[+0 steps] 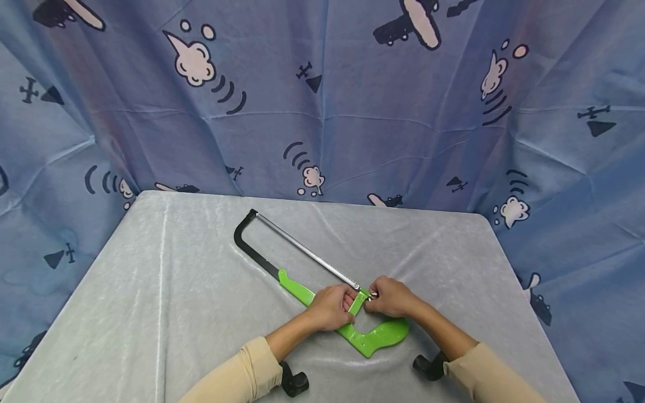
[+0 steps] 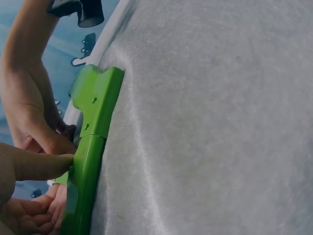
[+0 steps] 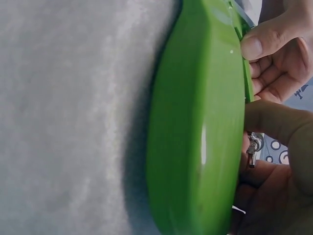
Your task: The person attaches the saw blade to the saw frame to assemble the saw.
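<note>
A hacksaw lies slantwise on the table, with a bright green handle (image 1: 379, 337), a black bowed frame (image 1: 258, 258) and a long silver blade section (image 1: 307, 252). My left hand (image 1: 330, 308) grips the green body near the handle, its thumb pressed on the green edge in the left wrist view. At the handle end of the blade, a small metal wing nut (image 3: 253, 147) sticks out. The fingers of my right hand (image 1: 390, 296) pinch around this nut. In the right wrist view, the green handle (image 3: 195, 117) partly hides those fingertips.
A pale grey cloth covers the table (image 1: 201, 324). Behind it hangs a blue patterned curtain (image 1: 322, 101). Black wrist-camera mounts (image 1: 294, 383) sit under both forearms, close to the tabletop.
</note>
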The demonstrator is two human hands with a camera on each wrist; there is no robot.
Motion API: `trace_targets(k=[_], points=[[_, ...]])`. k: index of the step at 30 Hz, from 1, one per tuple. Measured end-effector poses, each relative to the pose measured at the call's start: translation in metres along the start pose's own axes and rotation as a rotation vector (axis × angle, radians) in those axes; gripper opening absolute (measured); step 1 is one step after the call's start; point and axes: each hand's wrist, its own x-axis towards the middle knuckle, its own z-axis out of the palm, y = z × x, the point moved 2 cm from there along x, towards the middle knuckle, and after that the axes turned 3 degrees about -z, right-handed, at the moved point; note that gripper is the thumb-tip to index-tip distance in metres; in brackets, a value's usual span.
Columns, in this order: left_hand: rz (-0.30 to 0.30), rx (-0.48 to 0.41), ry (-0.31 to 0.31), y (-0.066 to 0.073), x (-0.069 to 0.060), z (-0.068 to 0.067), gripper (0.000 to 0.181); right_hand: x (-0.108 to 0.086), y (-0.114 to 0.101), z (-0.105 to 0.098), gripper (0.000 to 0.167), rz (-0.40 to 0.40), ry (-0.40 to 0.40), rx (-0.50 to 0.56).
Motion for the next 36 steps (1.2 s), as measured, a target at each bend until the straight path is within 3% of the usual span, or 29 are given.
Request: trace_targets(k=[13, 23, 28, 36], points=[[0.005, -0.002, 0.001, 0.002, 0.000, -0.001, 0.032, 0.001, 0.002, 0.000, 0.024, -0.074, 0.049, 0.033], [-0.005, 0.002, 0.000, 0.002, -0.001, -0.001, 0.032, 0.003, 0.011, -0.015, 0.013, -0.175, -0.079, 0.239], [0.000, 0.005, 0.005, 0.002, -0.002, -0.001, 0.031, 0.002, 0.016, -0.022, 0.011, -0.210, -0.106, 0.265], [0.001, 0.003, 0.008, 0.002, -0.002, -0.001, 0.031, 0.000, 0.020, -0.027, 0.005, -0.224, -0.073, 0.247]])
